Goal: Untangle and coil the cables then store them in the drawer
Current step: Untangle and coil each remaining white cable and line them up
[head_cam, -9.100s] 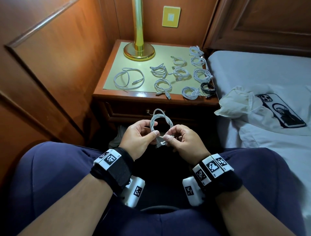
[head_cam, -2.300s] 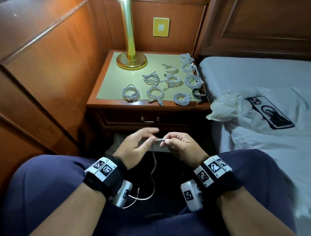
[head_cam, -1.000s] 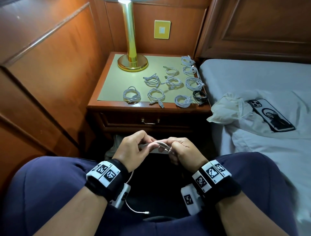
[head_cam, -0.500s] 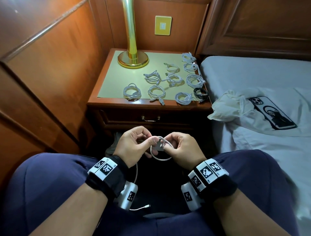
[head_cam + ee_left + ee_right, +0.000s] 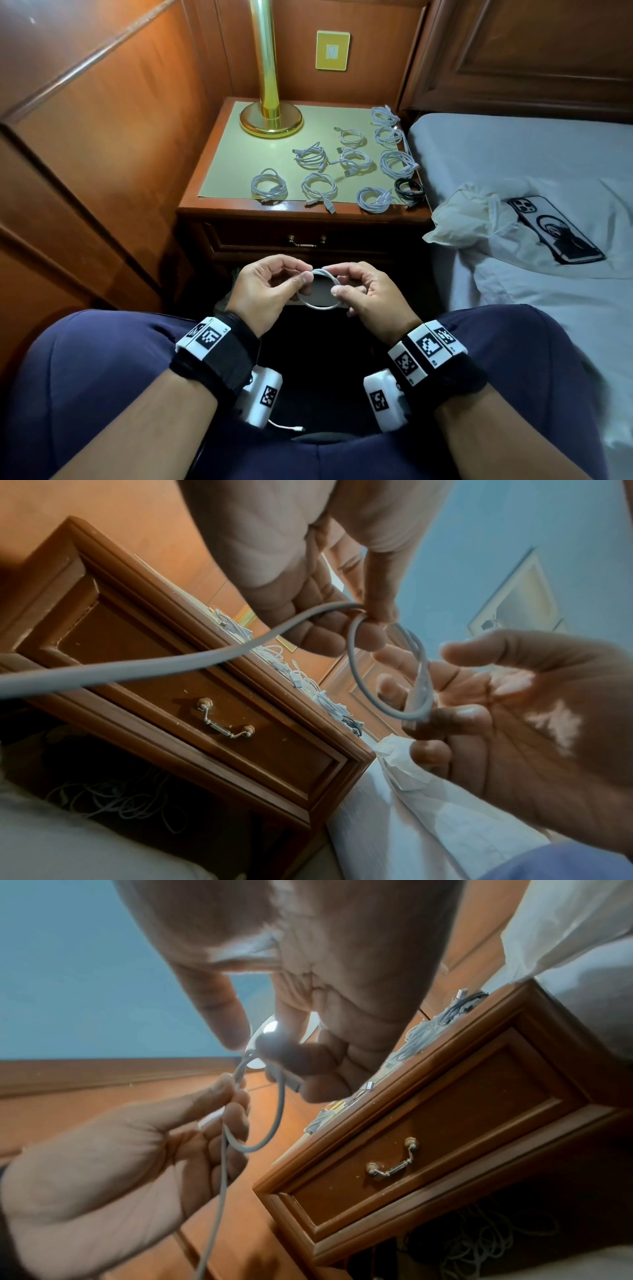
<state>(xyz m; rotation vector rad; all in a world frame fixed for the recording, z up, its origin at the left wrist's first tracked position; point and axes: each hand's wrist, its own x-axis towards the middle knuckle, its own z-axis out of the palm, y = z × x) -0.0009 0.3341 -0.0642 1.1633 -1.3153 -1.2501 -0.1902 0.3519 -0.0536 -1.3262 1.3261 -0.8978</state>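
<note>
White cable (image 5: 320, 301) sits between both hands over the lap, at 6 o'clock from the nightstand (image 5: 301, 224); one loop formed so far, loose tail running down under the left wrist to a connector end (image 5: 297, 428) at 6 o'clock near the lap. Left hand (image 5: 270, 291) pinches the loop at its 10 o'clock side between thumb and forefinger, other fingers curled. Right hand (image 5: 370, 294) has thumb and fingers curled round the loop's 3 o'clock side, holding the turn and a plug against it. Progress, judged: mid-task, coiling stage. Ten coiled cables lie on the nightstand top: nine white bundles, e.g. white coil (image 5: 269, 185) at 9 o'clock of the group, plus one black coil (image 5: 409, 190) at 4 o'clock. This cable has roughly one turn, rest of its length not yet wound. Drawer (image 5: 306, 240) is closed, nothing stored yet, so all the storing is left. Head view gives the count and layout, the brass lamp base (image 5: 271, 120) at 11 o'clock on the top, a phone (image 5: 555, 229) and crumpled white bag (image 5: 462, 219) on the bed at 3 o'clock. Left wrist view alone shows the tail (image 5: 137, 666) leaving the pinch and the plug (image 5: 422, 688) lying along the loop by the right fingers (image 5: 431, 750). Both wrist views show a tangle of cables (image 5: 496, 1240) in the dark under the drawer, hidden from the head view, so likely more untangling left; drawer handle (image 5: 392, 1158) untouched.
</note>
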